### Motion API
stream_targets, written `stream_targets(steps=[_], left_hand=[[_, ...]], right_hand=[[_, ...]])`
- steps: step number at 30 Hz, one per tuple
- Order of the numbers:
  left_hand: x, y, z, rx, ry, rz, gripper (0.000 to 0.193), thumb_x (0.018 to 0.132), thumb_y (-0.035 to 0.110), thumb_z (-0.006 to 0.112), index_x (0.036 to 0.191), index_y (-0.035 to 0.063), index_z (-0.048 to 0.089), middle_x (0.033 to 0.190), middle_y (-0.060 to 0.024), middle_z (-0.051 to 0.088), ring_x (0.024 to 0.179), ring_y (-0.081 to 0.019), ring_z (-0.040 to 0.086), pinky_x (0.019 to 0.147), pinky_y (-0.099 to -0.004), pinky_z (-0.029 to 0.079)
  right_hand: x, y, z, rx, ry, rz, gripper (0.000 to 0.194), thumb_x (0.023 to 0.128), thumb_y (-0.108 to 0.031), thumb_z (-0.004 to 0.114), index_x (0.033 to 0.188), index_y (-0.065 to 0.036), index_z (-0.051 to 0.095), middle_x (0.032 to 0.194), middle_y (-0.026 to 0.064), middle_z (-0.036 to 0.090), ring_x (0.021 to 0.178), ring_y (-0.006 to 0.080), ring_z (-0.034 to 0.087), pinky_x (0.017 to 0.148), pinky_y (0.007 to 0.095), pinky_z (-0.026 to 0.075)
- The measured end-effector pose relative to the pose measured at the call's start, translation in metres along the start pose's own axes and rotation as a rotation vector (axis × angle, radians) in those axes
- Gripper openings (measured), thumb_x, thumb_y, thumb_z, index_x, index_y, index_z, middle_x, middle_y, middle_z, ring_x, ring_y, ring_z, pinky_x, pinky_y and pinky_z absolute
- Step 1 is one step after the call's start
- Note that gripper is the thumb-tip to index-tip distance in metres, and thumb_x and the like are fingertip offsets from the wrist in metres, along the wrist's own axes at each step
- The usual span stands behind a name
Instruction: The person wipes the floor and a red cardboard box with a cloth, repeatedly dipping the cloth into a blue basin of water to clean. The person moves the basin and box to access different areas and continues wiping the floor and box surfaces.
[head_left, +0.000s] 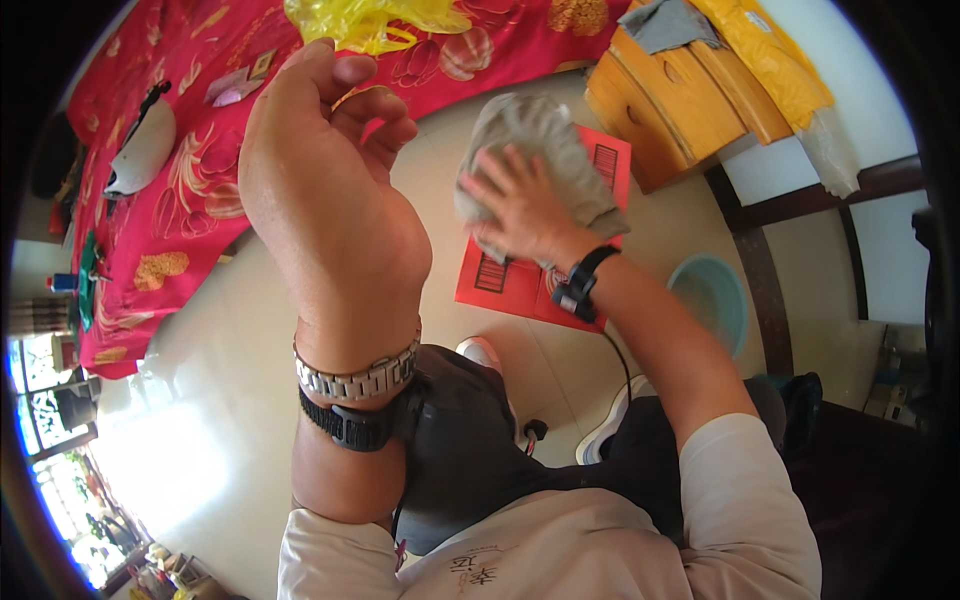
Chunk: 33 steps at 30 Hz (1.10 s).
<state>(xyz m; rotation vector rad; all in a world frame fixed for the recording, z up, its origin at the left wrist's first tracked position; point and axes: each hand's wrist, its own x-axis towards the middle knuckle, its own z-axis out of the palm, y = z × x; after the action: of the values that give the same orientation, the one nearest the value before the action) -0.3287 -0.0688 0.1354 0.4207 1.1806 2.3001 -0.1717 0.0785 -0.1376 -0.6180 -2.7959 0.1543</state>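
Note:
My right hand (517, 206) lies with spread fingers on a crumpled grey cloth item (540, 142). Beneath the cloth is a red cardboard box (510, 289) with printed markings, standing on the tiled floor in front of my knees. My left hand (337, 165) is raised close to the camera, its fingers curled and apart; no object shows in it, though its far side is hidden. A metal watch band (356, 382) and a black strap (352, 427) circle the left wrist. Another black strap with a small device (581, 285) is on the right wrist.
A bed with a red patterned cover (202, 187) stands at the left, bearing a yellow plastic bag (375, 19) and a white and black item (146, 146). Wooden drawers (660, 105) stand at upper right. A light blue basin (709, 300) sits on the floor right of the box.

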Motion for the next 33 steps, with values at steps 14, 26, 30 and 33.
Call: stream_targets(steps=[14,26,30,33], left_hand=[[-0.006,-0.036,0.011,0.254,-0.06,-0.026,0.018,0.113,0.019,0.073,0.121,0.0033,0.072,0.1,-0.0043,0.075,0.074,-0.0136,0.066,0.066,-0.0319,0.053],[0.009,-0.079,0.004,0.615,-0.239,-0.121,0.048,0.111,0.026,0.08,0.149,-0.0004,0.065,0.108,-0.0074,0.073,0.078,-0.014,0.07,0.066,-0.0294,0.056],[0.014,-0.089,0.0,0.752,-0.244,-0.14,0.048,0.113,0.026,0.079,0.153,0.0021,0.068,0.114,-0.0053,0.075,0.09,-0.0141,0.073,0.073,-0.0312,0.058],[0.021,-0.1,-0.006,0.841,-0.39,-0.164,0.052,0.114,0.03,0.078,0.158,0.0055,0.068,0.12,-0.0062,0.077,0.096,-0.0159,0.074,0.079,-0.0349,0.061]], right_hand=[[-0.167,-0.124,-0.048,0.162,0.027,-0.122,0.047,0.106,-0.018,0.071,0.153,-0.014,0.074,0.171,0.0034,0.066,0.161,0.0297,0.06,0.136,0.0509,0.047],[-0.246,-0.031,-0.08,0.518,0.476,0.636,0.032,0.095,0.008,0.065,0.12,-0.005,0.081,0.136,0.0092,0.083,0.13,0.0322,0.078,0.114,0.0432,0.061],[-0.233,-0.027,-0.08,0.911,0.682,0.848,0.04,0.102,0.007,0.059,0.136,-0.003,0.078,0.14,0.0108,0.081,0.137,0.0258,0.075,0.118,0.0388,0.057],[-0.216,-0.04,-0.063,0.831,0.596,0.631,0.048,0.104,0.006,0.057,0.148,-0.003,0.073,0.155,0.0142,0.074,0.15,0.0269,0.067,0.129,0.0398,0.049]])
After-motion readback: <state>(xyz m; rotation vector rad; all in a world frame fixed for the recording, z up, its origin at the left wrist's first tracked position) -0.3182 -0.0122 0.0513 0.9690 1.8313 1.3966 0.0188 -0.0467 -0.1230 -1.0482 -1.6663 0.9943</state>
